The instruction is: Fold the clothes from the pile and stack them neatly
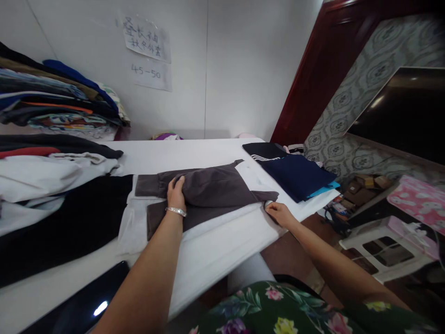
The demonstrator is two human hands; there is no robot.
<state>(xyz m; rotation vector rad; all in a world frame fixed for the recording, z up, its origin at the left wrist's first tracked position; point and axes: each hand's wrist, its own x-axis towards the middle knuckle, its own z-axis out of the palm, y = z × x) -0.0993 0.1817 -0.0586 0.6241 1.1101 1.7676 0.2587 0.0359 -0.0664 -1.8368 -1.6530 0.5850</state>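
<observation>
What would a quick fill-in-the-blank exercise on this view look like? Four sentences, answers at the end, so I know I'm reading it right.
1. The hand with the bracelet, resting on the dark grey garment, is the ____ hand.
2. The tabletop is ____ in colour.
3. The numbers on the lower paper on the wall read ____.
4. The person's green clothing is printed with ____.

Missing words: left; white; 45-50; flowers.

2 handwritten sheets (148, 39) on the wall (243, 69); dark screen (403, 116) before patterned wallpaper (377, 69); white stool (371, 232).
</observation>
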